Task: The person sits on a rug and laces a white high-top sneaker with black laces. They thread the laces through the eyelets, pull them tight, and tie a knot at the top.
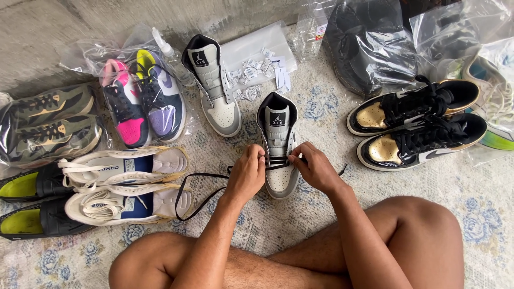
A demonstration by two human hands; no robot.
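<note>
A grey and white high-top sneaker (278,134) with a black collar stands on the rug in front of me. My left hand (247,171) and my right hand (312,166) rest on either side of its lower eyelets, fingers pinched on a black shoelace (195,187). The lace loops out to the left over the rug, and a short end sticks out to the right. Its matching sneaker (213,85) lies unlaced farther back on the left.
A black and gold pair (417,128) sits at right. White low-tops (126,182), black shoes with yellow insoles (24,203), bagged camouflage shoes (51,123) and bagged colourful sneakers (142,96) lie at left. Plastic bags (369,37) and small paper packets (251,72) lie behind. My bare knees are crossed below.
</note>
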